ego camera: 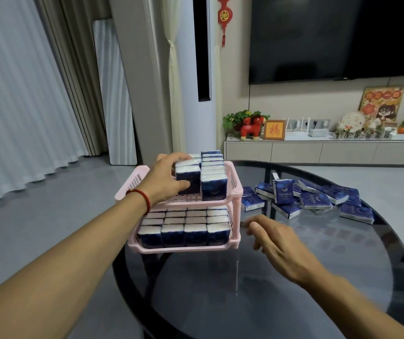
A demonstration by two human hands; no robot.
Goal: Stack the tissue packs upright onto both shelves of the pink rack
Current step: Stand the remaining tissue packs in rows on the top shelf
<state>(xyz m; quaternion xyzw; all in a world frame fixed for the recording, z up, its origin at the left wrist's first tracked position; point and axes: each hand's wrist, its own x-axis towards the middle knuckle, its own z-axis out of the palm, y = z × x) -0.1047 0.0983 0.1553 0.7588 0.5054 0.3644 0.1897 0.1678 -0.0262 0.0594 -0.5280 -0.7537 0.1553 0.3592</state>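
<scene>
The pink two-shelf rack (237, 206) stands at the left of the dark glass table (318, 277). Its lower shelf is packed with upright blue tissue packs (183, 231). On the upper shelf a full row of upright packs (213, 177) lines the right side, and a second row stands beside it. My left hand (164, 179) grips a few packs (188, 177) at the front of that second row, thumb across their front. My right hand (272, 238) hovers above the table right of the rack, fingers loose, holding nothing. A pile of loose packs (316, 199) lies further right.
The upper shelf's left part (134, 179) holds nothing. Beyond the table stand a TV cabinet (318, 150) with ornaments, a dark TV (338, 35) on the wall, a tall white air conditioner (196, 69) and curtains (24, 94) on the left. Grey floor surrounds the table.
</scene>
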